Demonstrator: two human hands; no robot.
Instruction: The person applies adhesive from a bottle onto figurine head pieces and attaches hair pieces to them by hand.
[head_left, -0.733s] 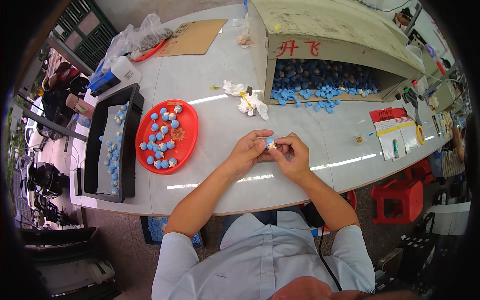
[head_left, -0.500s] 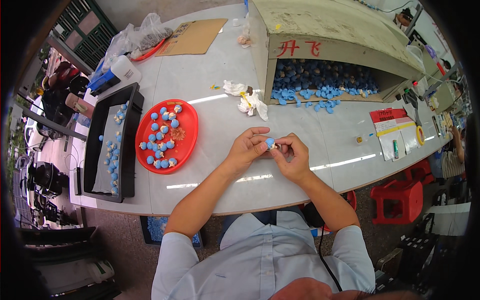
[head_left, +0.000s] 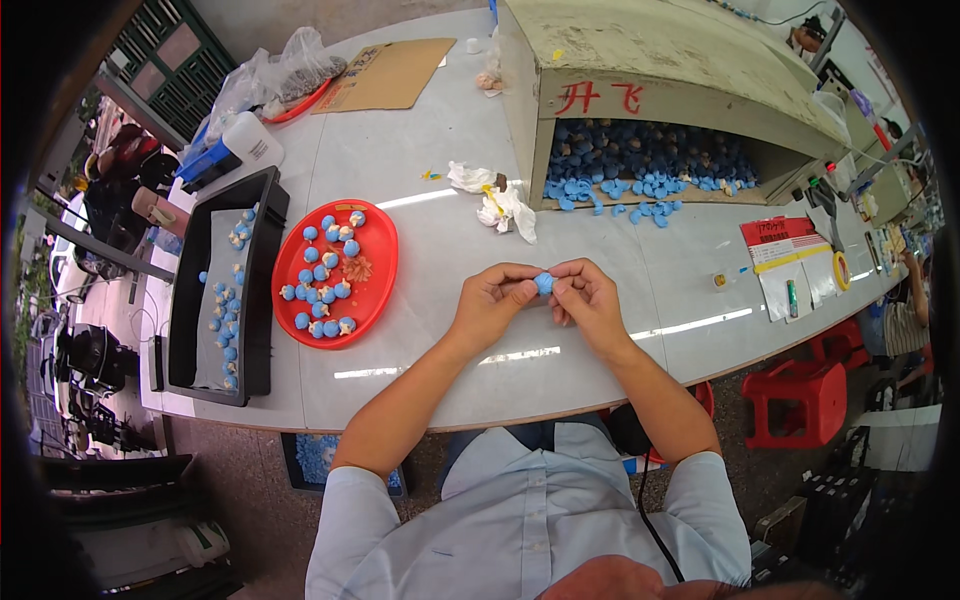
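Can't see under the blue ball (head_left: 544,283), left hand (head_left: 490,304) and right hand (head_left: 593,305) hide its sides; tabletop (head_left: 480,400) and sleeve (head_left: 358,512) block part of the black bin (head_left: 289,466).

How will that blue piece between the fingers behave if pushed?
The blue piece may roll, since its visible side is rounded. It is probably light, being small beside the left hand and right hand. The glossy tabletop might let it slide.
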